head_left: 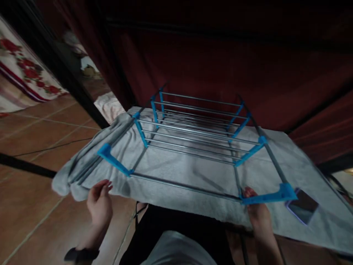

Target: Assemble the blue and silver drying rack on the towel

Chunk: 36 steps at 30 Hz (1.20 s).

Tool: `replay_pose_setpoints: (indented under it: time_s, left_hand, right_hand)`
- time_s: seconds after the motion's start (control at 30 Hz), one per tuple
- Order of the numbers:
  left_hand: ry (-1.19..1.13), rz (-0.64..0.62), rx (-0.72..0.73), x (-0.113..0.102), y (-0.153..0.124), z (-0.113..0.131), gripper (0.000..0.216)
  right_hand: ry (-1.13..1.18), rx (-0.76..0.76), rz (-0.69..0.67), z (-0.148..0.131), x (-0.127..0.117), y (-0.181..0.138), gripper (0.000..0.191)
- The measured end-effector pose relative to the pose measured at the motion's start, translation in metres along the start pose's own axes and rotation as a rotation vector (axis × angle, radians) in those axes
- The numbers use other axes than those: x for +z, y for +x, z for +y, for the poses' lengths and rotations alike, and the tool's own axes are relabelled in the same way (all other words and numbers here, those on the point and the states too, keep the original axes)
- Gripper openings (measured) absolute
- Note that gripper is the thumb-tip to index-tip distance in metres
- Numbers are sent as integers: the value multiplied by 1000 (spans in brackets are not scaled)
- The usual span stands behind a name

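A drying rack [193, 140] of grey metal rods and blue plastic joints stands in front of me, with a grey towel [171, 169] draped over its top. My left hand [99, 204] grips the towel's near left edge, fingers curled on the cloth. My right hand [256, 211] holds the towel's near edge under a blue corner joint [273, 197]. A dark phone [303, 205] lies on the towel just right of my right hand.
A dark red curtain [220, 66] hangs behind the rack. Brown floor tiles [35, 147] spread to the left, crossed by a thin black cable. A floral cloth [24, 70] lies at far left, and a pale cloth [110, 105] near a dark frame.
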<state>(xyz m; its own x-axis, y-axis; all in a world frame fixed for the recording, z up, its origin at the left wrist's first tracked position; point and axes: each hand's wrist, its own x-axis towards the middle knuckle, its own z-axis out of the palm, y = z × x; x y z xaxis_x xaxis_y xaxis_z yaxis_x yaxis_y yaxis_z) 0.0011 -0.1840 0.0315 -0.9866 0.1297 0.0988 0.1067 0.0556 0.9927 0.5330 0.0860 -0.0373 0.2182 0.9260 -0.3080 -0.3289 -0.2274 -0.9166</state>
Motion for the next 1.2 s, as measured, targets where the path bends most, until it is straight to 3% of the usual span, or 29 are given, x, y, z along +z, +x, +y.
replay_pose_setpoints:
  time_s: [0.13, 0.27, 0.37, 0.87, 1.2]
  left_hand:
    - [-270, -93, -208, 32, 36, 6, 20]
    - [-315, -167, -342, 70, 56, -1, 21]
    - [-330, -205, -415, 83, 58, -7, 25]
    - [-312, -425, -538, 81, 52, 3, 46]
    - [-246, -506, -533, 76, 52, -1, 44]
  right_hand:
    - [5, 26, 14, 7, 1, 11, 23]
    - [-69, 11, -3, 13, -3, 16, 26]
    - [-108, 9, -42, 15, -6, 17, 31]
    - [-120, 10, -57, 5, -13, 22, 24]
    - [-97, -31, 1, 11, -4, 18, 23]
